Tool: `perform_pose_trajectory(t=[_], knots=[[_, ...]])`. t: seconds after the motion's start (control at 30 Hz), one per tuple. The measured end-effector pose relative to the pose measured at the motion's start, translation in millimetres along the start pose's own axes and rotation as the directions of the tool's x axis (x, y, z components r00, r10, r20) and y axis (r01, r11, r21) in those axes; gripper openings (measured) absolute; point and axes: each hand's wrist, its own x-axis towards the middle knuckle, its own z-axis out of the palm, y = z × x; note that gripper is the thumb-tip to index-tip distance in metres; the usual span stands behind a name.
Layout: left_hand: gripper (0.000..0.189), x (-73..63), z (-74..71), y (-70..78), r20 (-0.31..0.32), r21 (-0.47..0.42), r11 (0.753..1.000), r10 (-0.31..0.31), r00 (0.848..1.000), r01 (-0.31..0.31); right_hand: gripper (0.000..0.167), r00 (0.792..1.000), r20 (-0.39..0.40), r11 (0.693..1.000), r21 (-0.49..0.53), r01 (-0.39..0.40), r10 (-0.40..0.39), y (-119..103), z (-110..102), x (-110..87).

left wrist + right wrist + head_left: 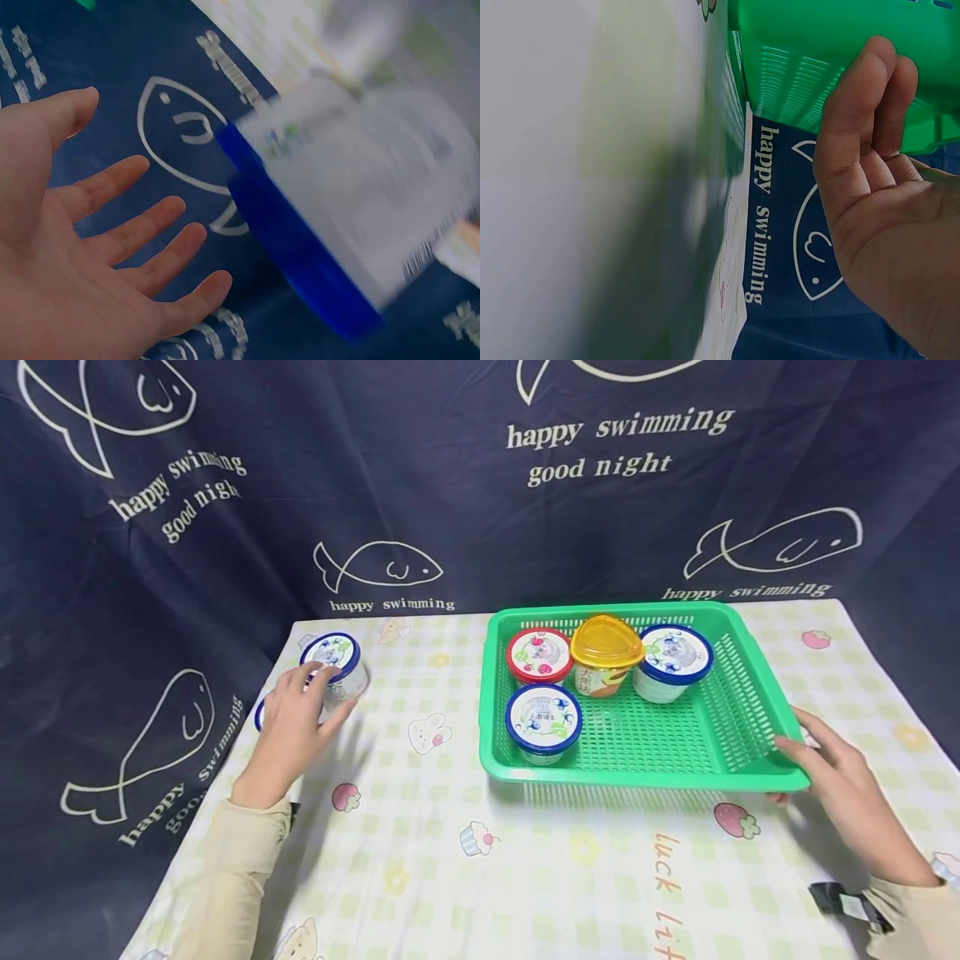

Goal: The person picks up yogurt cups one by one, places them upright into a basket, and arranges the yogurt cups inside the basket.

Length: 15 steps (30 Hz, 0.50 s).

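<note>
Blue-lidded tub (pixel 332 652) stood on cloth-covered table (pixel 420 827), far left.
We noted the left hand (pixel 287 731) beside it, fingers spread wide; contact we could not tell. We saw the right hand (pixel 849 781) gripping the right end of the green basket (pixel 645 778), which held four lidded tubs (pixel 543 720).

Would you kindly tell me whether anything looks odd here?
Nothing looks spilled or damaged. The cup with the yellow lid in the green basket stands out: that lid is roughly triangular, while the neighbouring lids are round.
</note>
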Motion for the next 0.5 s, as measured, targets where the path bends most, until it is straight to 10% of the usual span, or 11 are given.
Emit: perform_pose_trajectory(t=[0.5], knots=[[0.051,-19.4,-20.5,-43.9,0.105,0.06,0.983,-0.177,0.979,0.172,0.054,1.0,0.002,1.0,-0.011,-0.009,0.009,1,0,0.0]])
